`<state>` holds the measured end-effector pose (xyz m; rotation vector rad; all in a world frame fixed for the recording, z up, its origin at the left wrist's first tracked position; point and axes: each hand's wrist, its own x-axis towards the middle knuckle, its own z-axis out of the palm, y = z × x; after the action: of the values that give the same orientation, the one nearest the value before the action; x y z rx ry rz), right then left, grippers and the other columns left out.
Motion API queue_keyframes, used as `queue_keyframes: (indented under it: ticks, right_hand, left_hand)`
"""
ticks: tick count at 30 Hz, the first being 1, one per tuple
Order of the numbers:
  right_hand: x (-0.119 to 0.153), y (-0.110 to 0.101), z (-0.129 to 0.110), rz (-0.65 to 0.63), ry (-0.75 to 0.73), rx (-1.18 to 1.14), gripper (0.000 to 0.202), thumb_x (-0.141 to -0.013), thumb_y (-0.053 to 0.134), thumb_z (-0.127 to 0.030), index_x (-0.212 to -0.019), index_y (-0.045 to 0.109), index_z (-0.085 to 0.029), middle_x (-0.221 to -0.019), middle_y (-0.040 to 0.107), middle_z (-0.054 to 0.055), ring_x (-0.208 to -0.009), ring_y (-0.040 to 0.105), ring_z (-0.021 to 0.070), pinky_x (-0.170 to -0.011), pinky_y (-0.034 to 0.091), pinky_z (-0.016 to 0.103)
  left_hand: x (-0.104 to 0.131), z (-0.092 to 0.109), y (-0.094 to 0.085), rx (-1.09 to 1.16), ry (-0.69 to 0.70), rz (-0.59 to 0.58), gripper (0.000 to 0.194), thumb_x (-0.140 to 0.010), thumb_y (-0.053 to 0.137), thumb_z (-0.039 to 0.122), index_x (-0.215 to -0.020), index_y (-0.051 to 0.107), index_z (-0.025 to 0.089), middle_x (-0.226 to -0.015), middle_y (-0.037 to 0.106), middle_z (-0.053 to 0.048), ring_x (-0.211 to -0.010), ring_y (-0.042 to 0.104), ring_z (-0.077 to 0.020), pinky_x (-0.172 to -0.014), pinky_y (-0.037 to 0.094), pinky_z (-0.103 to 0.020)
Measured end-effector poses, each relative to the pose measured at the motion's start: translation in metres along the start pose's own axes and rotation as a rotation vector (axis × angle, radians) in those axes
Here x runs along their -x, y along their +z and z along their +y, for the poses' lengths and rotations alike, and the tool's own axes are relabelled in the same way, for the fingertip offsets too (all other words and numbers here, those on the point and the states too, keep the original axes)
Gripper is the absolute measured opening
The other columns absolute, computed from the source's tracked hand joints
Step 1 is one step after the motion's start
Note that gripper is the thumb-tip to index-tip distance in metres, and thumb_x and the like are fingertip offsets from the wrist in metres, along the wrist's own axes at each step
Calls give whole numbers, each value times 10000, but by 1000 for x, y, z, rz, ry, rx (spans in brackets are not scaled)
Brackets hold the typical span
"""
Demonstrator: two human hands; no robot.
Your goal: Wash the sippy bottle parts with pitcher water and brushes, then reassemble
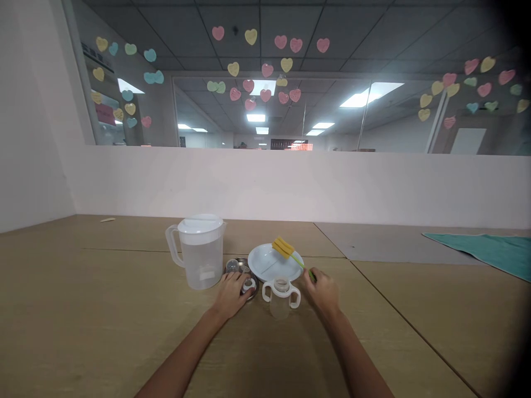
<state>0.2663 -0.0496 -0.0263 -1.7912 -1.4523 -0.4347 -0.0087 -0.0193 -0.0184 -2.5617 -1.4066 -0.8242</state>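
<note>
My right hand is closed round the green handle of a sponge brush, whose yellow head is over a white bowl. On the left, my left hand reaches over a small metal tray, its fingers at a white ring-shaped bottle part. Whether they grip that part or only touch it is hard to see. A clear dome-shaped cap lies in the same tray. Between my hands a clear baby bottle with two white handles stands upright, its top uncovered.
Left of the tray stands a lidded clear plastic pitcher holding liquid. A teal cloth lies at the far right of the wooden table. A small flat piece rests near the back wall.
</note>
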Motion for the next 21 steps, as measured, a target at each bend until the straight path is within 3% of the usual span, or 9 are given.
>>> queue_keyframes:
  ticks: [8,14,21]
  right_hand:
    - [0,-1,0,-9,6,9,464,-852,345,-480,-631,594,-157,-572,580,29,-470,377,77,-500,117,252]
    - [-1,-2,-1,-26,10,0,448,-856,355,-467,-636,592,-156,-590,589,28,-481,388,74,-498,113,255]
    - [-1,-4,-3,-58,36,25,432,-852,368,-471,-663,606,-164,-592,597,25,-481,385,75,-501,113,249]
  left_hand:
    - [0,2,-2,38,-7,33,239,-782,508,383,-938,588,221,-963,597,-58,-927,522,-241,-843,365,-377]
    - [-1,2,-2,118,-24,81,210,-839,424,327,-868,594,209,-947,612,-55,-919,536,-219,-840,387,-362]
    - [-2,-5,-3,158,-76,128,226,-829,449,338,-911,604,195,-968,626,-66,-955,541,-241,-855,405,-405]
